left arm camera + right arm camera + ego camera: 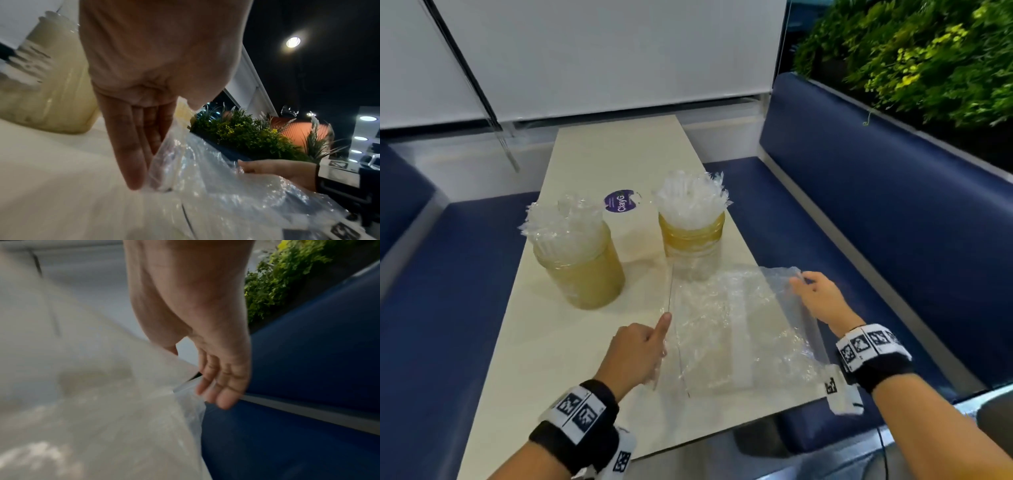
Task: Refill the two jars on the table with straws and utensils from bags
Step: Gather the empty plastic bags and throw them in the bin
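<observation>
Two yellowish jars stand on the cream table [592, 154]. The left jar [582, 270] and the right jar [691, 240] are both packed with clear-wrapped pieces that stick out of the top. A crumpled clear plastic bag [739, 329] lies flat in front of the right jar and looks nearly empty. My left hand [650, 346] pinches the bag's left edge, thumb stretched along it. In the left wrist view the bag [226, 186] runs up between the fingers [131, 154] and thumb. My right hand [815, 294] pinches the bag's far right corner, and the bag [123, 402] meets its fingers [216, 386].
A round white lid with a purple label [621, 205] lies between the jars, further back. Blue padded benches [876, 205] flank the table on both sides. A green plant wall [928, 51] rises behind the right bench. The bag's right side overhangs the table's right edge.
</observation>
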Demonstrator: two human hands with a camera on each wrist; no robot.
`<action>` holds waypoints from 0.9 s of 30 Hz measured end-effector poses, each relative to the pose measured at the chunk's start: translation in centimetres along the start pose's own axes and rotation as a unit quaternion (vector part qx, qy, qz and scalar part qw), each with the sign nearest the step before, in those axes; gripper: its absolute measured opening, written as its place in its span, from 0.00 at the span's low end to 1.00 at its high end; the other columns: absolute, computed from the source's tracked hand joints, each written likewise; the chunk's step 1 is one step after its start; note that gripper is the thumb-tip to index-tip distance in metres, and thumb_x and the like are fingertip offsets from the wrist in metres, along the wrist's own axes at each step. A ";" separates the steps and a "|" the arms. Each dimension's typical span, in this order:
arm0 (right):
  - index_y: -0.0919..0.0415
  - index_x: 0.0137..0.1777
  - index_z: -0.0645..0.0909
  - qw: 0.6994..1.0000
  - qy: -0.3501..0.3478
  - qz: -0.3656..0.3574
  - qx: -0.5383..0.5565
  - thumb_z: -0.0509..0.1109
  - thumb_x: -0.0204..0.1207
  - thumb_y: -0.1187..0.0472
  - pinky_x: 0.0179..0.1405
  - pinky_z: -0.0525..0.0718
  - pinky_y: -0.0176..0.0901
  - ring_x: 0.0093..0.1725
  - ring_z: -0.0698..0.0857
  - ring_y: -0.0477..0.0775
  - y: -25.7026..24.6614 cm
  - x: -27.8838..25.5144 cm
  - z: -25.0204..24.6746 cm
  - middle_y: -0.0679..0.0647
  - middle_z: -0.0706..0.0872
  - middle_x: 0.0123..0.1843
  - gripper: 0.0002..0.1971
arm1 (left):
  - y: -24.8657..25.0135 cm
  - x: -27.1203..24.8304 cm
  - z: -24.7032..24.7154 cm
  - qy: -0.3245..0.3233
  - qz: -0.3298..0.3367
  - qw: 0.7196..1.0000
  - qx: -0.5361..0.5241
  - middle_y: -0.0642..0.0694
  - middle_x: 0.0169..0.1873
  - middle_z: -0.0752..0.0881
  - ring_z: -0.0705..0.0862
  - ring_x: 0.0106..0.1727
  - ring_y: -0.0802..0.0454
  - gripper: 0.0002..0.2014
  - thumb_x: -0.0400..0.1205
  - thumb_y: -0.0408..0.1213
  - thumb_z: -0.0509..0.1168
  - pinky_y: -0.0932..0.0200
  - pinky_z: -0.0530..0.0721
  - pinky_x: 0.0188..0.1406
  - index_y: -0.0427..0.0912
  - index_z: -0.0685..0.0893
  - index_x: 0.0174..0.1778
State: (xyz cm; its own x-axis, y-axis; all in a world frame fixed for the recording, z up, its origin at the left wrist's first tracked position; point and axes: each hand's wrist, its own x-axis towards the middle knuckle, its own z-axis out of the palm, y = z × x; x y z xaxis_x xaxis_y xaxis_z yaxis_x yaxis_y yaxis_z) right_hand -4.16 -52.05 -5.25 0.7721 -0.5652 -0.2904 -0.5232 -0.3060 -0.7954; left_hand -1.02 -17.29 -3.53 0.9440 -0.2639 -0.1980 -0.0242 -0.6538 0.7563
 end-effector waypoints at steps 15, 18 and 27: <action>0.58 0.63 0.79 0.977 -0.192 0.040 0.079 0.74 0.77 0.70 0.62 0.88 0.61 0.58 0.88 0.56 3.4 -5.2 1.4 0.56 0.87 0.60 0.16 | -0.2 3.8 4.4 -0.083 -0.163 0.981 -0.057 0.39 0.85 0.65 0.71 0.81 0.40 0.46 0.85 0.61 0.62 0.49 0.71 0.78 0.37 0.49 0.88; 0.49 0.63 0.73 0.962 -0.256 0.001 0.098 0.68 0.79 0.74 0.56 0.90 0.53 0.60 0.85 0.52 2.6 -6.3 1.1 0.54 0.82 0.63 0.21 | -1.2 3.9 4.0 -0.081 -0.195 0.971 -0.116 0.37 0.71 0.79 0.81 0.69 0.41 0.36 0.81 0.50 0.65 0.46 0.80 0.70 0.32 0.67 0.80; 0.58 0.62 0.85 0.959 -0.195 -0.097 0.183 0.73 0.79 0.72 0.46 0.92 0.66 0.44 0.88 0.58 -0.7 -6.3 0.6 0.63 0.89 0.52 0.15 | 0.2 0.9 -4.6 -0.092 -0.074 0.952 -0.282 0.50 0.72 0.80 0.83 0.68 0.41 0.33 0.77 0.39 0.70 0.32 0.90 0.55 0.57 0.70 0.79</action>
State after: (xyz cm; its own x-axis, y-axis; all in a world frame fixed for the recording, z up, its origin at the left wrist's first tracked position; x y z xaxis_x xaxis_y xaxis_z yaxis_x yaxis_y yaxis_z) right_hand -8.45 -47.80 -3.22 0.9554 -0.1739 -0.2388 -0.2501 -0.0462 -0.9671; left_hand 1.31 -14.39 -0.63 0.8485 -0.3522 -0.3950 0.3341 -0.2224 0.9159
